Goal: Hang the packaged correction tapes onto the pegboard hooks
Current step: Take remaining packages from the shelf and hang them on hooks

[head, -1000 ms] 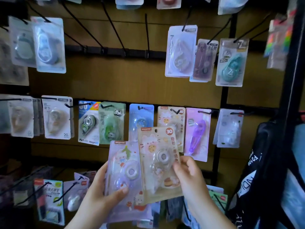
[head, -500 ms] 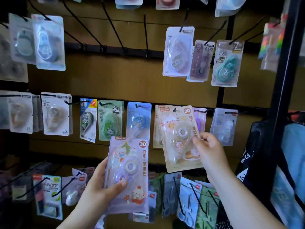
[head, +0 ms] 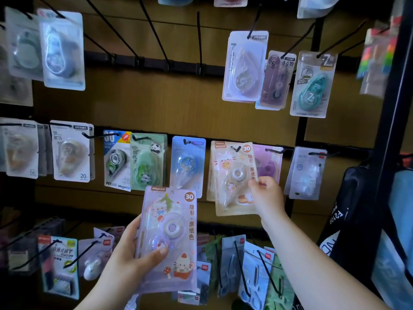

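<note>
- Head view: the right hand pinches the peach-coloured correction tape pack by its right edge, low down, which leaves the hang hole at the top free. That hole sits right at the tip of a middle-row hook; whether it is fully threaded I cannot tell.
- A matching peach pack shows just behind it on that hook, so I would judge the person is sorting like with like.
- The left hand grips the lilac correction tape pack, thumb pressed on the blister front and fingers behind. It is held upright, at about 7 o'clock from the peach pack and clear of the board, presumably waiting its turn.
- At 3 o'clock from the peach pack hangs a purple pack, partly hidden by it; at 9 o'clock, a blue pack.
- The pegboard has several bare hooks in the top row around 11 o'clock, so there is room left.
- Next, I would guess, the peach pack needs a push back along the hook before the fingers let go, or it may slip off the tip.
</note>
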The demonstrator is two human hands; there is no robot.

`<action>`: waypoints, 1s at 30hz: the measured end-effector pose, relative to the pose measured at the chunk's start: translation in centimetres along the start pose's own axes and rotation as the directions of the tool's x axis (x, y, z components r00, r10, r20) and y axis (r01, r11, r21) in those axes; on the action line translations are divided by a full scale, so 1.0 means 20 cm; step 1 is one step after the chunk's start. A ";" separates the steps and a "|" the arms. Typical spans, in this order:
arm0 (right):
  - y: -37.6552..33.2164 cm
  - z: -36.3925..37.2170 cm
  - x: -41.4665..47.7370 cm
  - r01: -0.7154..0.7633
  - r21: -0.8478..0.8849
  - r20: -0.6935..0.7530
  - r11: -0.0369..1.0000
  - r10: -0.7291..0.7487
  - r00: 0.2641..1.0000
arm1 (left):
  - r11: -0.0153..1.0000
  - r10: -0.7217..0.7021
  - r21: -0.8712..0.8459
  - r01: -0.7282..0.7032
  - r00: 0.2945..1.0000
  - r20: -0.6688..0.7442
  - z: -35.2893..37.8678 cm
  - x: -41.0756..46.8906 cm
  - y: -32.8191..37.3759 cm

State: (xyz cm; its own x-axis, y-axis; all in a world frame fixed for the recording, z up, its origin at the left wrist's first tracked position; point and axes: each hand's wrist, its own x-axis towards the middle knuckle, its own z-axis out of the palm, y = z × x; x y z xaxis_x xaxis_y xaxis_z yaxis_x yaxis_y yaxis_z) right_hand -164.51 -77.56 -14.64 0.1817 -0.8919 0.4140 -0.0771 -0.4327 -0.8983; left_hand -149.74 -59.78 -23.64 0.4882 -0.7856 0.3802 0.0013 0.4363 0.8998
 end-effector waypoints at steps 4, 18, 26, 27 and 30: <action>-0.02 0.07 0.05 -0.049 -0.018 -0.002 0.999 0.049 0.999 | 1.000 0.009 -0.013 -0.009 1.000 0.004 -0.03 0.01 -0.01; 0.05 0.11 -0.24 0.049 0.022 0.259 0.999 -0.053 0.964 | 0.997 0.051 -0.059 -0.053 0.998 -0.030 0.05 0.02 -0.01; -0.05 0.02 -0.31 0.011 0.102 0.443 0.995 -0.056 0.895 | 0.996 0.048 -0.080 -0.046 0.999 0.020 0.24 0.05 0.02; -0.06 -0.01 -0.30 0.070 0.116 0.389 0.991 -0.110 0.915 | 0.998 0.039 -0.042 -0.038 0.999 0.013 0.26 0.05 0.02; -0.12 -0.08 -0.27 0.170 0.164 0.250 0.972 -0.207 0.946 | 0.983 0.009 0.186 -0.002 0.999 -0.036 0.32 0.07 0.04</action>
State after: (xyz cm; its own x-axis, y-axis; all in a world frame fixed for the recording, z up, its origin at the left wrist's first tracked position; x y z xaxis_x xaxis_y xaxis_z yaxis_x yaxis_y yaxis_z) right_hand -166.88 -71.93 -14.50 0.4332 -0.7210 0.5409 0.1168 -0.5502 -0.8269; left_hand -154.63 -63.40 -20.90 0.5197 -0.7652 0.3800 -0.1621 0.3484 0.9232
